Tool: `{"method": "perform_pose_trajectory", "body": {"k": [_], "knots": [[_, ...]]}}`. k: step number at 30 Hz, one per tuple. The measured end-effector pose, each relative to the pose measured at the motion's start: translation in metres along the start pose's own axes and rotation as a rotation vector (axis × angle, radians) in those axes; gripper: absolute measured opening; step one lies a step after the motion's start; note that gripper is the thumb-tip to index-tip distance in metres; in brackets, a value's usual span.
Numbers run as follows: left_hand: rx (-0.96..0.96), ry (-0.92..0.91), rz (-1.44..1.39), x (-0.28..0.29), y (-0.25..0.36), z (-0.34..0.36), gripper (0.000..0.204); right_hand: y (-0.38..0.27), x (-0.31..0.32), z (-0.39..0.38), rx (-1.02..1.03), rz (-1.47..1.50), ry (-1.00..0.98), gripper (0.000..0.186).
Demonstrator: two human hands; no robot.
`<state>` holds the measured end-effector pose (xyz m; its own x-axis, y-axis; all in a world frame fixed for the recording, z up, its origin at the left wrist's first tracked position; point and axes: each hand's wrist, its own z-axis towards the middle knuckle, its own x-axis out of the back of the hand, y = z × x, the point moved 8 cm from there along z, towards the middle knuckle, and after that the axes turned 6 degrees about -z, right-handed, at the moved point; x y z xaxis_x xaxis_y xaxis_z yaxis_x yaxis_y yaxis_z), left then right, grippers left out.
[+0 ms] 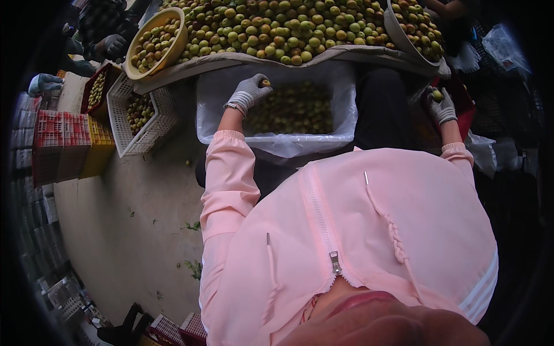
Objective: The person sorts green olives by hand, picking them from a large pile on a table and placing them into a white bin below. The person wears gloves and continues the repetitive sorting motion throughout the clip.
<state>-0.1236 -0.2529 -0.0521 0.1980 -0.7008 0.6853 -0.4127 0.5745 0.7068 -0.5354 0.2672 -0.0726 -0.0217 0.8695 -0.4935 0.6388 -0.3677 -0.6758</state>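
My left hand (251,91), in a grey-white knit glove, is closed on a small round fruit (265,83) with a reddish-yellow skin. It is above the left part of a white crate (202,118) lined with clear plastic, with many fruits (300,109) lying in its shadowed bottom. Far to the right, my right hand (443,109), gloved alike, grips a greenish round fruit (437,96) beside a red crate (466,104). Beyond the white crate, a large heap of green and reddish fruits (277,32) covers a raised surface with a pale cloth edge (231,59).
A yellow basin (181,46) and a whitish basin (395,32), both with fruit, flank the heap. At left are a white perforated crate (124,135), stacked red and yellow crates (63,141) and other people's gloved hands (112,45). Leaves (194,268) lie on the floor.
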Motion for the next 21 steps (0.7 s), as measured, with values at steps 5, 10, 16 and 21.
{"method": "perform_pose_trajectory", "body": {"k": [5,10,16,21], "knots": [[0.006,0.033,0.010,0.003,0.001,-0.009,0.044,-0.040,0.056,0.029,0.211,0.073,0.209,0.036],[0.060,0.024,0.057,0.010,-0.005,-0.019,0.043,0.070,-0.228,-0.064,0.483,-0.805,-0.253,0.028],[0.021,0.183,-0.077,0.020,-0.004,0.008,0.048,0.209,-0.370,-0.058,1.009,-1.693,-0.707,0.032],[-0.059,0.167,-1.282,0.037,0.000,0.024,0.046,0.225,-0.383,-0.027,1.082,-1.882,-0.437,0.035]]}}
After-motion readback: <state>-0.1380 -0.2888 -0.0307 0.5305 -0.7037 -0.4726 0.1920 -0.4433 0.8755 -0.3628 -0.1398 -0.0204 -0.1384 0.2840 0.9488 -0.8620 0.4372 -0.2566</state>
